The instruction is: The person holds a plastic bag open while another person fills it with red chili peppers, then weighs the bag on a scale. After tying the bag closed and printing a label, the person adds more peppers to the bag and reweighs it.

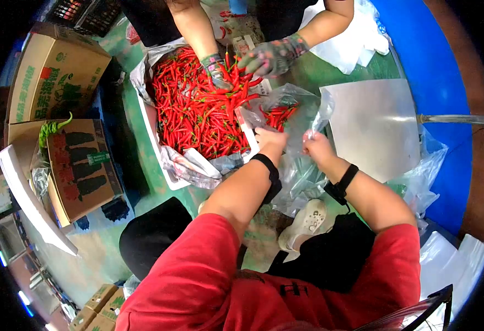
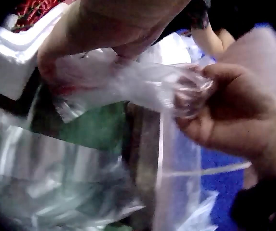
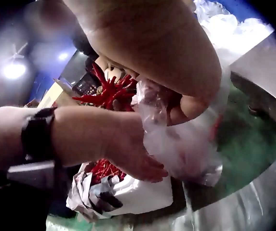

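Note:
A clear plastic bag with some red chili peppers inside is spread between my two hands. My left hand holds its near left side, beside the box's corner; its fingertips are partly hidden. My right hand pinches the gathered bag rim, and in the left wrist view the right hand has thumb and fingers together on the film. A white foam box lined with printed sheets is heaped with red chilies. Over it, another person's patterned gloved hands gather chilies.
A flat metal sheet with a rod lies right of the bag. Cardboard boxes stand at the left, one with a green pepper on it. More clear film and white bags lie on the right side.

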`<act>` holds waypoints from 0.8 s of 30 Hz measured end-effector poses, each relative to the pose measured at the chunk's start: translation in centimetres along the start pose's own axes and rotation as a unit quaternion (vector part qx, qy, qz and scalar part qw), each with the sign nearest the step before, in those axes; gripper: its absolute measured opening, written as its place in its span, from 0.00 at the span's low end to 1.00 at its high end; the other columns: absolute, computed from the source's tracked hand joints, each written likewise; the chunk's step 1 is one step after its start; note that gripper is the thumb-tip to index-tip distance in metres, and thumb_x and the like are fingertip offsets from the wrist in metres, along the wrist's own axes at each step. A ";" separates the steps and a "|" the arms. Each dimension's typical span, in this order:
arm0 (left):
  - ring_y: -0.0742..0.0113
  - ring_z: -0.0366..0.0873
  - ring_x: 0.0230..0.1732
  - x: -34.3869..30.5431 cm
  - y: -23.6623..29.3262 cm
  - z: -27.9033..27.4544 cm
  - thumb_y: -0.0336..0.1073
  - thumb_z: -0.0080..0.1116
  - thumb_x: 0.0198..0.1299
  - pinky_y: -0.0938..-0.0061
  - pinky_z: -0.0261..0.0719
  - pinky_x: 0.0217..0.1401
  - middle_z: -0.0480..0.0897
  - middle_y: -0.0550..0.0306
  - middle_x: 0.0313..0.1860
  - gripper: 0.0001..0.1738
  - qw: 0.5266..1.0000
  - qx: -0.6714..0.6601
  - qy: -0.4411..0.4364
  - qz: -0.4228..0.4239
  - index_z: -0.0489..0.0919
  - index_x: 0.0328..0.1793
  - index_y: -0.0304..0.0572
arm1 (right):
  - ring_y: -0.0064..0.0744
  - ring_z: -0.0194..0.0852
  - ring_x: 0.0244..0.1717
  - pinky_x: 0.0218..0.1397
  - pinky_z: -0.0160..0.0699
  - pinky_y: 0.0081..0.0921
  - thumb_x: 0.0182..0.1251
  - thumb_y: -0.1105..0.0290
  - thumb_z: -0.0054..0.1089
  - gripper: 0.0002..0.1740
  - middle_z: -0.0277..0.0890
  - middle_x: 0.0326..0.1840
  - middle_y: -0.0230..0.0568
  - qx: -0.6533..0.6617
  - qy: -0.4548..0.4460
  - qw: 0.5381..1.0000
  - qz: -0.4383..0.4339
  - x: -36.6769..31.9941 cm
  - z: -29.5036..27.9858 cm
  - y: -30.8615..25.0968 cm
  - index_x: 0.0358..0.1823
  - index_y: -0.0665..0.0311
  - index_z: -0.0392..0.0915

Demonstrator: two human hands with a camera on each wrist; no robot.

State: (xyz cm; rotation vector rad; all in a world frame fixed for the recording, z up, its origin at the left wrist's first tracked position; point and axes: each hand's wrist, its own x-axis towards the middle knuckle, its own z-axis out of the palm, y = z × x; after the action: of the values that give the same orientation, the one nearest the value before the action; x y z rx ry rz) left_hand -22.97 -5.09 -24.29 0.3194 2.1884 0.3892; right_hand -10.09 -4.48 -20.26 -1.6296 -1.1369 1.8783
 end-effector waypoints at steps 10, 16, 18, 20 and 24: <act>0.67 0.73 0.25 -0.4 -5.1 -3.9 0.24 0.48 0.47 0.77 0.76 0.31 0.74 0.57 0.25 0.06 0.864 -0.479 -0.152 0.011 0.68 0.33 0.35 | 0.25 0.63 0.23 0.25 0.64 0.23 0.48 0.80 0.45 0.11 0.64 0.23 0.33 0.057 0.052 0.993 0.088 -1.1 -5.0 0.1 0.35 0.62 0.65; 0.68 0.70 0.24 2.7 -6.7 -5.6 0.31 0.38 0.55 0.78 0.75 0.30 0.71 0.60 0.24 0.07 0.703 -0.644 -0.272 -0.135 0.69 0.35 0.38 | 0.28 0.64 0.27 0.32 0.70 0.27 0.43 0.85 0.42 0.18 0.63 0.28 0.37 0.268 0.048 0.958 0.086 1.0 -5.9 1.9 0.39 0.64 0.62; 0.76 0.58 0.15 3.3 -6.6 -6.2 0.42 0.40 0.59 0.83 0.61 0.17 0.63 0.68 0.16 0.12 0.729 -0.615 -0.270 -0.134 0.70 0.34 0.43 | 0.29 0.64 0.28 0.36 0.71 0.28 0.39 0.86 0.41 0.21 0.62 0.29 0.37 0.358 0.057 0.926 0.105 0.4 -5.5 -0.1 0.39 0.64 0.62; 0.79 0.55 0.13 3.9 -7.3 -6.1 0.48 0.40 0.60 0.84 0.57 0.15 0.60 0.71 0.13 0.16 0.761 -0.582 -0.281 -0.061 0.71 0.35 0.44 | 0.27 0.62 0.26 0.31 0.69 0.24 0.39 0.85 0.41 0.22 0.62 0.31 0.38 0.368 0.049 0.921 0.114 0.6 -5.6 0.4 0.42 0.64 0.63; 0.78 0.52 0.12 3.5 -6.6 -5.9 0.44 0.42 0.61 0.82 0.51 0.13 0.59 0.71 0.13 0.13 0.735 -0.642 -0.207 -0.070 0.74 0.36 0.46 | 0.22 0.54 0.19 0.22 0.57 0.18 0.47 0.76 0.40 0.21 0.60 0.22 0.32 0.392 -0.048 0.913 0.101 0.7 -5.8 0.7 0.47 0.62 0.65</act>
State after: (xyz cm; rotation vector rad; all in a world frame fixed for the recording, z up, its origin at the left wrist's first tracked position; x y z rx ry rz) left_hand -30.32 -10.86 -25.95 -0.4950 1.0806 1.4460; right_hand -4.59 -2.53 -21.14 -1.2124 -0.1538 2.1559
